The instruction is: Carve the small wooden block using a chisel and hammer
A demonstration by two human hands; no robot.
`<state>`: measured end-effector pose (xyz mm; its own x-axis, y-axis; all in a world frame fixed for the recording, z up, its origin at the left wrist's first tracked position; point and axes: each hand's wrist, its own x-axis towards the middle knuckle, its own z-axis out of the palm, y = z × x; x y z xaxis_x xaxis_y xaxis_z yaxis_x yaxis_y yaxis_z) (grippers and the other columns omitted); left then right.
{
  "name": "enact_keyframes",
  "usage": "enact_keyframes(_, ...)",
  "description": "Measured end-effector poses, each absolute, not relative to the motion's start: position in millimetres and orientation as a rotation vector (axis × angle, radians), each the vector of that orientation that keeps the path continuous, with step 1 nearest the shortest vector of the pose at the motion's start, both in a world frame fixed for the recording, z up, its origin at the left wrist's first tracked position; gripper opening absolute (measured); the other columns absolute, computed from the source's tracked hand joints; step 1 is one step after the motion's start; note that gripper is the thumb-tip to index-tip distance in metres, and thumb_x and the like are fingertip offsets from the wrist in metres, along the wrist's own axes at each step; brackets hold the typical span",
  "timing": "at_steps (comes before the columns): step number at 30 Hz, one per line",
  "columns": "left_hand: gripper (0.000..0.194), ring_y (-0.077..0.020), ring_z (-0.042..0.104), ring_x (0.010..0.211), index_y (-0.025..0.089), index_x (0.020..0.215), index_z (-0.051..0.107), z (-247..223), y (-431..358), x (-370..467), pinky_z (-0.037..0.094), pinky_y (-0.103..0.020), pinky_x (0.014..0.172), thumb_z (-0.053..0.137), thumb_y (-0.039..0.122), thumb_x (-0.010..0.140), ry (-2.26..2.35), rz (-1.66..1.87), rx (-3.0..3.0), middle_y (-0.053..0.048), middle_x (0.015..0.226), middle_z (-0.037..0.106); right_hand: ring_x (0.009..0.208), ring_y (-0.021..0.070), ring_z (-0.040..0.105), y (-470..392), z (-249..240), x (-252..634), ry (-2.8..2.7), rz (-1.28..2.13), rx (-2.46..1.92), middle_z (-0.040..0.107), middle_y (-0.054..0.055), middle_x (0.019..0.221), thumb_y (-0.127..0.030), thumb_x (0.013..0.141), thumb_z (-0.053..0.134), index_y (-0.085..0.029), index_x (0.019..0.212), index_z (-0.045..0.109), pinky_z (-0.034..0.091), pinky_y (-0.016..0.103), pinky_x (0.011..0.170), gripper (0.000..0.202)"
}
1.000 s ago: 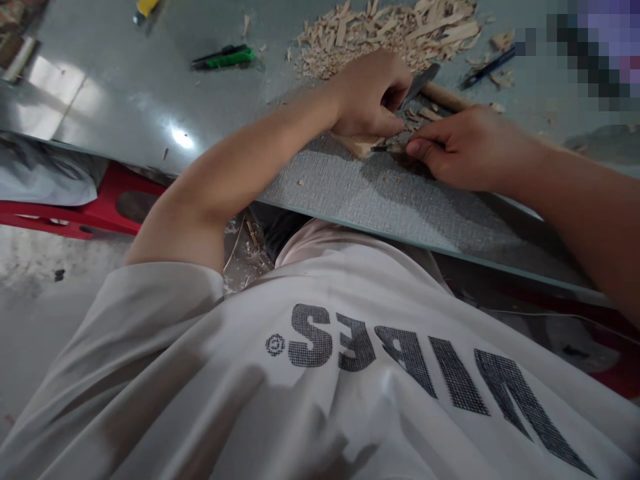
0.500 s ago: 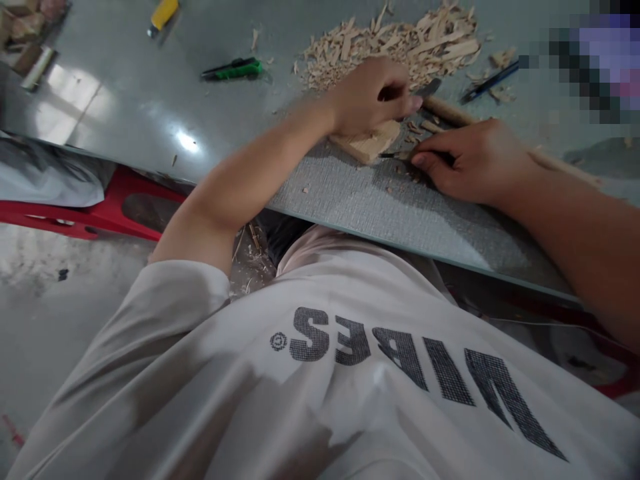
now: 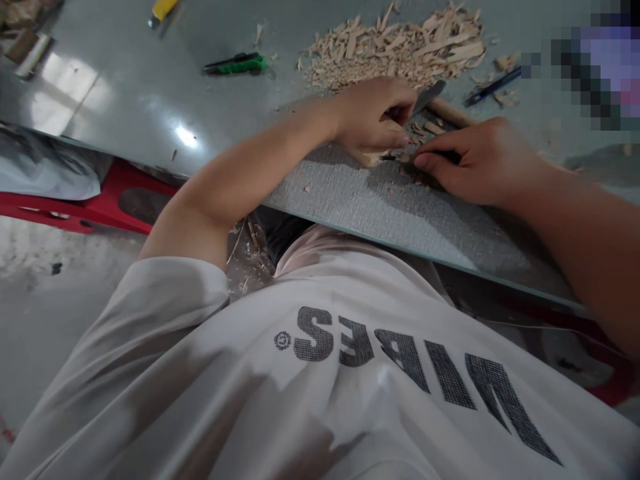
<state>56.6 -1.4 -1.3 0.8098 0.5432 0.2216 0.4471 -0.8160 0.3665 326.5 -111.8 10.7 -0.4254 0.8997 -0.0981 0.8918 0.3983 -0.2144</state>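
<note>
Since a moment ago, our left hand (image 3: 373, 120) has slid down over the wood block (image 3: 371, 158) and now covers most of it, pressing it onto the grey mat (image 3: 350, 190). Just to its right, our right hand (image 3: 477, 160) pinches a small carving tool (image 3: 400, 157), its tip touching the block's edge. Behind both hands lies a pile of wood chips (image 3: 400, 47).

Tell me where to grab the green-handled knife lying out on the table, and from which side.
Grip the green-handled knife around the middle of its green body, coming down from above with fingers across its narrow width. It lies flat and roughly level left to right on the bare grey table, apart from the wood shavings, so both long sides look free. The darker left end seems to be the blade end; probably avoid it.
</note>
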Motion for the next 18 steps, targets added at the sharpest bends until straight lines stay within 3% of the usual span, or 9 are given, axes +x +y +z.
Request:
enact_keyframes(5,0.021,-0.0308,0.071,0.109,0.010,0.119,0.087,1.7,-4.3,58.4,0.042,-0.039,0.099,0.083,0.009,0.098,0.776,0.403,2.731,-0.014,0.115,0.083,0.080,0.0068,0.057,-109.0,17.0,324.6,-2.611,0.341,-1.688,0.084,0.006,0.096,-0.078,0.139,0.045,-0.017,0.160,0.095,0.045,0.036,0.091,0.082)
enact_keyframes(11,0.025,-0.0288,0.071,0.103,0.009,0.114,0.089,3.8,-10.1,61.2,0.042,-0.038,0.096,0.082,0.004,0.091,0.805,0.428,2.734,-0.011,0.107,0.081,0.075,0.0133,0.045,-103.1,37.2,313.0,-2.772,0.025,-1.637,0.061,0.006,0.072,-0.050,0.128,0.063,-0.022,0.150,0.102,0.038,0.035,0.083,0.053)
enact_keyframes(15,0.014,-0.0191,0.054,0.084,0.012,0.096,0.085,-4.4,-4.7,61.1,0.038,-0.040,0.091,0.080,0.005,0.085,0.708,0.532,2.664,-0.002,0.085,0.066,0.083,0.0189,0.053,-95.8,50.7,301.8,-2.868,-0.059,-1.562,0.067,0.010,0.079,-0.043,0.121,0.065,-0.024,0.142,0.105,0.037,0.038,0.089,0.049)
enact_keyframes(18,0.004,-0.0156,0.048,0.082,0.018,0.092,0.082,-25.6,17.6,61.8,0.038,-0.045,0.088,0.082,0.018,0.089,0.575,0.633,2.661,-0.003,0.083,0.065,0.091,0.0229,0.058,-89.6,56.7,299.0,-2.940,-0.141,-1.530,0.074,0.014,0.091,-0.048,0.119,0.061,-0.020,0.139,0.103,0.034,0.040,0.093,0.055)
